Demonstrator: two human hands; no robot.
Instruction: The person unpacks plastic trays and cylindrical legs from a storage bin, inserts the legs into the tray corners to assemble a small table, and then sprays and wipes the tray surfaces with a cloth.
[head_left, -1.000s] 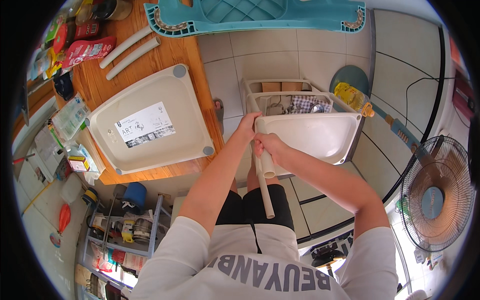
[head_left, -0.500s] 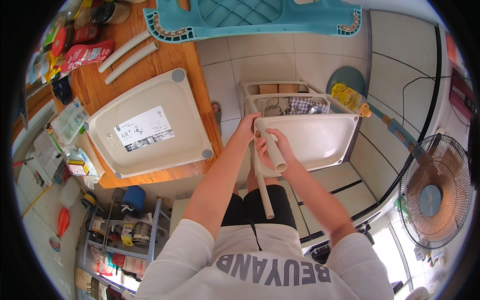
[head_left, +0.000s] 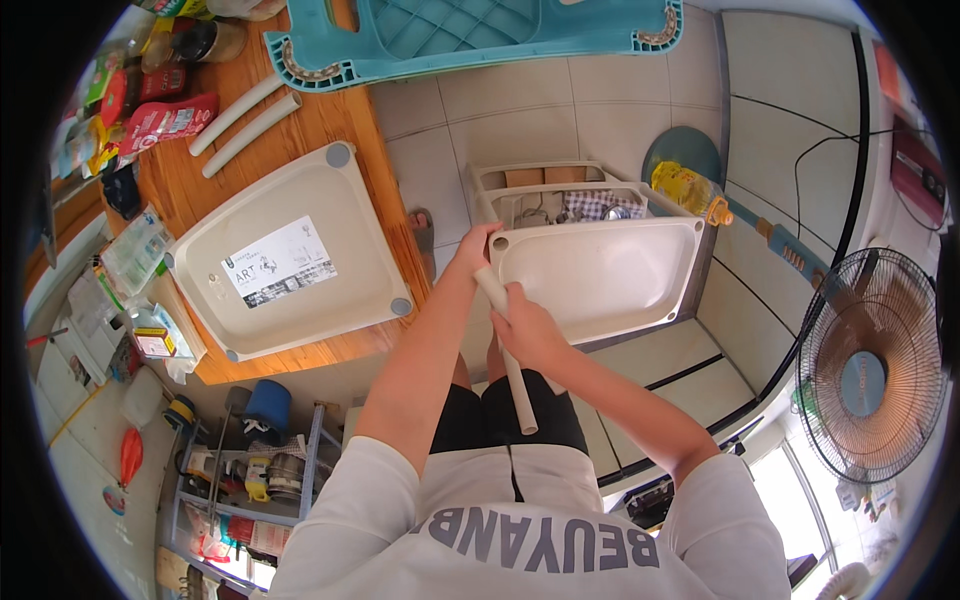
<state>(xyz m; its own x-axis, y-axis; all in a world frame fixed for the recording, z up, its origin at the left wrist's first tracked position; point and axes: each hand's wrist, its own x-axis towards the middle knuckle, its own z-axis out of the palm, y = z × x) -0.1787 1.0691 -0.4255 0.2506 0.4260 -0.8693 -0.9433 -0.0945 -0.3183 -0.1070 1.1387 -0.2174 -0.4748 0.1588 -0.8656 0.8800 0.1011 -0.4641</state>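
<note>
While the head view is looking straight down past a white shirt, the right hand [head_left: 527, 330] is wrapping closed around a white plastic tube [head_left: 512, 372], gripping it near its upper part. That tube is running from the near left corner of a cream shelf tray [head_left: 600, 275] down toward the person's lap, its lower end lying over the black shorts. The left hand [head_left: 475, 250] is curling its fingers over the same corner of the tray, right beside the tube's top end, holding the rim there. This tray is sitting on a cream rack frame [head_left: 560, 190] standing on the tiled floor [head_left: 470, 125], with checked cloth showing inside the frame. A second cream tray [head_left: 285, 265] is lying upside down on the wooden table [head_left: 335, 130] at the left, a paper label on its underside. Two more white tubes [head_left: 245, 120] are lying side by side on the table beyond it. A teal plastic panel [head_left: 470, 30] is stretching across the top, and a standing fan [head_left: 870, 365] is sitting at the right.
</note>
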